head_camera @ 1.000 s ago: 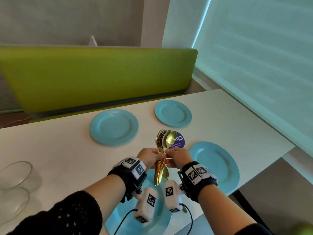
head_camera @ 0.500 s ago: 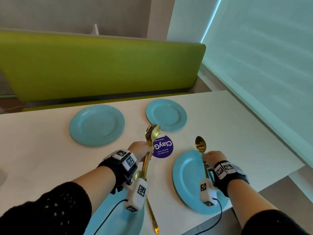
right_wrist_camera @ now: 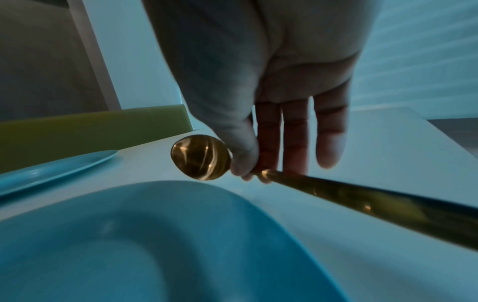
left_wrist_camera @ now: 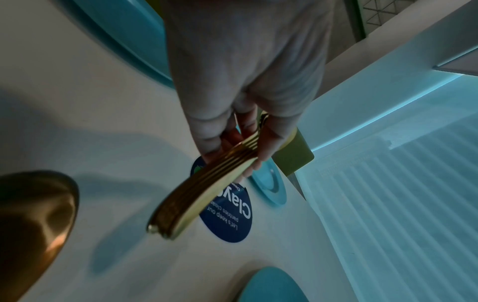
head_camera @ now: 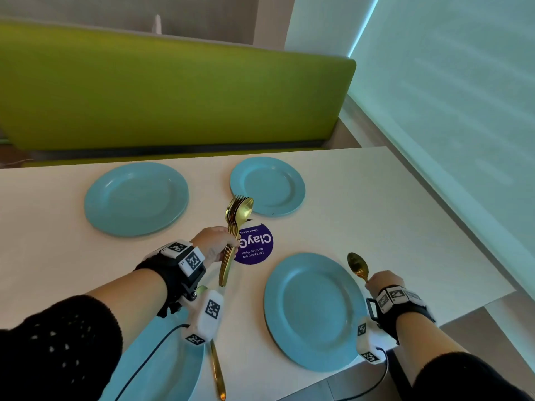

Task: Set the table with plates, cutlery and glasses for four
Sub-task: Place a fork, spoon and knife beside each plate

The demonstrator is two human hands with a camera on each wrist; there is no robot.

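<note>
Several blue plates lie on the white table (head_camera: pixel 376 198): far left plate (head_camera: pixel 136 198), far right plate (head_camera: pixel 267 186), near right plate (head_camera: pixel 314 311), and a near left plate (head_camera: pixel 162 369) partly under my left arm. My left hand (head_camera: pixel 223 244) grips a bundle of gold forks and spoons (head_camera: pixel 236 224) above the table's middle; the bundle's handles (left_wrist_camera: pixel 207 194) stick out below my fingers. My right hand (head_camera: pixel 382 282) pinches a single gold spoon (head_camera: pixel 357 266) by its neck, just right of the near right plate; its bowl (right_wrist_camera: pixel 200 157) hangs low over the table.
A purple round sticker (head_camera: pixel 254 244) marks the table's centre. Another gold spoon (head_camera: pixel 217 369) lies right of the near left plate. A green bench back (head_camera: pixel 173 91) runs behind the table. A window blind (head_camera: pixel 448 82) fills the right side, and the table's near right edge drops off beside my right wrist.
My hands have parted. The right hand took one spoon from the bundle and carried it right, past the near right plate. The left hand kept the bundle near the sticker.
</note>
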